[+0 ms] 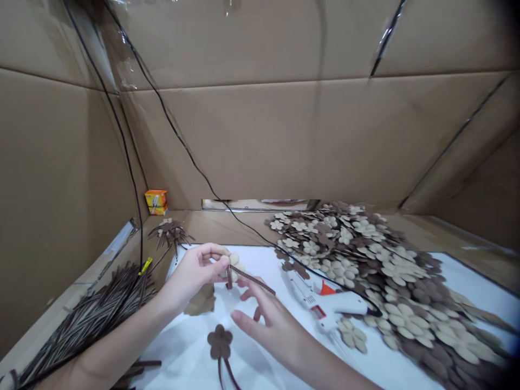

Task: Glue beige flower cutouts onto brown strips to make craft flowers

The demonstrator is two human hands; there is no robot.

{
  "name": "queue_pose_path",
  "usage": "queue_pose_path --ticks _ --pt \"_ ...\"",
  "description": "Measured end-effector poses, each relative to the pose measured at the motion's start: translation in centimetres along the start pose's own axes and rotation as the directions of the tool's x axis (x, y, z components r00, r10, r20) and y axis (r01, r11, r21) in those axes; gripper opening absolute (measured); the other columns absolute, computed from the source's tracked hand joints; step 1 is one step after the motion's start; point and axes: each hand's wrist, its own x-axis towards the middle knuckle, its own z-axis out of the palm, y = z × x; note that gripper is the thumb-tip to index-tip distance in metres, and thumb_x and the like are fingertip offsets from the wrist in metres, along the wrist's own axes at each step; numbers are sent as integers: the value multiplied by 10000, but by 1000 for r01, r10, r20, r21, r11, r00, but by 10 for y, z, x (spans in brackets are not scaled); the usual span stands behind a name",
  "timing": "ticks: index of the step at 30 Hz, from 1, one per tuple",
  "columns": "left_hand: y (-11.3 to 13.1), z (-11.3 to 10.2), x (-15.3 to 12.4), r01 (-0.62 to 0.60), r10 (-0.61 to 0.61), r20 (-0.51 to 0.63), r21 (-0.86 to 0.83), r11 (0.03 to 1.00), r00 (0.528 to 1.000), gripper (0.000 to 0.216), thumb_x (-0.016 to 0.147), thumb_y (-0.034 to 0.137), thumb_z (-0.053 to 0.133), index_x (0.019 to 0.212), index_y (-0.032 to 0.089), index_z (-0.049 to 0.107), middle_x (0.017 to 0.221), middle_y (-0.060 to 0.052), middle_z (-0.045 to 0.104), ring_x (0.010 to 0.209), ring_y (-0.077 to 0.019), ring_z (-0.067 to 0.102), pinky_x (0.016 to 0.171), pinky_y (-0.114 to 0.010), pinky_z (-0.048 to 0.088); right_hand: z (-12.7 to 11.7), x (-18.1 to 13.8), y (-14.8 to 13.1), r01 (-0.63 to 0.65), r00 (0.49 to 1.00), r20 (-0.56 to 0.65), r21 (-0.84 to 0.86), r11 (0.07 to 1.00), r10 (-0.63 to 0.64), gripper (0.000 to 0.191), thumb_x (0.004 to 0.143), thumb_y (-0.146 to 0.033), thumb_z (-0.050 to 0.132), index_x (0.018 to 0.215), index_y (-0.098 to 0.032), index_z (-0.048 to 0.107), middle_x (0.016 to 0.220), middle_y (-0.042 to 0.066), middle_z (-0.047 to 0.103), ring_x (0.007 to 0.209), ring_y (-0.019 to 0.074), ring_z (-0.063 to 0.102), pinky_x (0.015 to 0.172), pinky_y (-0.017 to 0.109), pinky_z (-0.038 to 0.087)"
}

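My left hand [195, 273] pinches a small beige felt flower [234, 264] with brown strips [249, 279] attached, holding it above the white work surface [195, 336]. My right hand [268, 319] is just below and right of it, fingers spread, fingertips touching the long brown strip. A brown felt flower with two strip tails [220, 344] lies on the white surface in front of both hands. A white and orange hot glue gun [325, 300] lies to the right of my right hand.
A large heap of beige and brown felt flowers [382, 265] fills the right side. A bundle of brown strips [89, 317] lies at the left, finished flower pieces [170, 233] behind it. Cardboard walls [284, 135] enclose the area; a black cable [162, 108] hangs across. A small orange box [156, 201] sits at the back.
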Motion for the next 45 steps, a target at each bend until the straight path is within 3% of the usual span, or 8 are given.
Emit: queue_pose_path --ticks 3,5,8,12,17,23,32,45 --pt "-2 -2 1 -24 24 1 10 1000 1000 282 657 326 722 838 136 617 788 -34 628 688 -140 625 661 -260 513 4 12 -1 92 993 -74 54 994 -88 189 828 -351 494 904 -192 563 971 51 565 889 171 543 657 252 456" --pt "-4 -3 2 -21 21 6 5 1000 1000 264 665 315 718 839 139 625 804 -34 628 704 -134 623 667 -247 510 4 15 -1 100 992 -83 91 991 -92 180 830 -336 497 732 -187 524 847 23 566 826 164 541 683 265 429" --pt "-7 -4 5 10 -10 20 -9 1000 1000 263 664 305 721 846 133 638 811 -46 642 730 -139 629 691 -243 508 7 13 2 66 996 -76 274 960 -46 156 834 -317 494 736 -198 468 841 14 583 838 165 544 757 294 404" --pt "-12 -6 8 16 -16 34 1 1000 999 278 680 312 710 867 117 645 849 -79 664 746 -139 629 708 -238 499 17 11 13 2 1000 -15 593 805 8 203 831 -362 523 766 -212 403 789 17 631 812 163 568 741 288 400" --pt "-18 -12 14 29 -29 20 -13 1000 999 307 659 315 728 882 126 633 807 -59 669 699 -113 620 688 -224 494 18 10 21 -66 994 -14 727 683 110 298 756 -388 644 783 -211 406 636 -23 650 648 114 564 659 234 380" --pt "-21 -13 16 125 -121 76 -56 991 990 322 640 342 738 838 154 567 718 -17 656 657 -107 621 690 -253 506 7 5 16 -71 993 -9 739 670 115 297 747 -384 660 786 -206 426 675 6 687 676 125 602 723 267 424" --pt "-17 -10 12 184 -166 114 -168 969 980 358 580 266 788 781 137 521 691 -19 665 633 -118 639 687 -260 507 2 5 19 -54 986 -83 659 750 144 292 774 -432 608 821 -215 419 655 -9 668 707 130 586 701 247 391" --pt "-19 -9 13 118 -111 71 -101 988 991 309 617 259 764 790 136 539 715 -37 682 654 -124 646 658 -242 514 -14 5 13 -44 979 -175 313 949 103 123 848 -328 482 880 -235 408 694 -16 660 702 151 574 643 258 360"
